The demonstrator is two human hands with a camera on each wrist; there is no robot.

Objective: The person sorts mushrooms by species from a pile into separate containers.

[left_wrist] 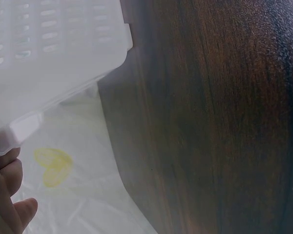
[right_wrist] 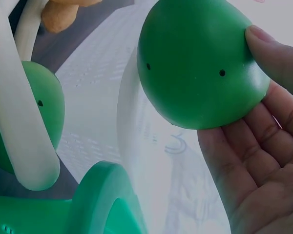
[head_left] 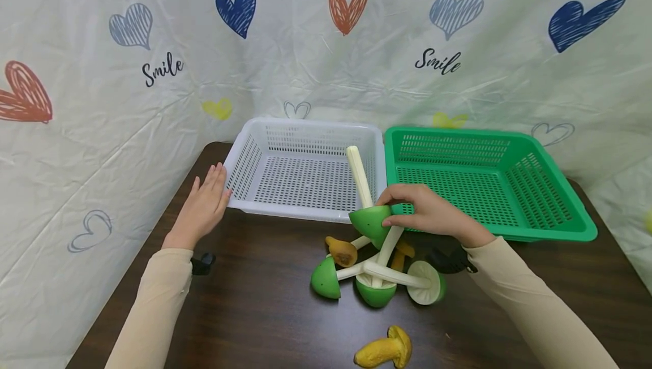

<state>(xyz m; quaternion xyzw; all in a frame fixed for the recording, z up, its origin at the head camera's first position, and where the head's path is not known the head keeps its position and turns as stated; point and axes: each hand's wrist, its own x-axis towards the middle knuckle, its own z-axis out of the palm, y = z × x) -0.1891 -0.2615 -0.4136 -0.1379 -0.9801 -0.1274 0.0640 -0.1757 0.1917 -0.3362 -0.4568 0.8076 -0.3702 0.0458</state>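
My right hand point(head_left: 428, 210) pinches the green cap of a toy mushroom point(head_left: 369, 222) between thumb and fingers. Its pale stem points up, over the front right corner of the white basket point(head_left: 292, 211). In the right wrist view the dotted cap point(right_wrist: 195, 63) fills the grip. My left hand point(head_left: 201, 205) rests with fairly straight fingers against the white basket's left rim. Below the held mushroom lies a pile of green-capped mushrooms point(head_left: 326, 278) with crossing pale stems, and among them a brown mushroom point(head_left: 342, 251) and another brown one point(head_left: 402, 253), partly hidden.
A green basket point(head_left: 565, 188) stands right of the white one, close beside it. Nearer the front of the dark wooden table point(head_left: 254, 301) lies a yellow-brown mushroom point(head_left: 384, 349). Behind the baskets hangs a white sheet point(head_left: 305, 63) printed with hearts.
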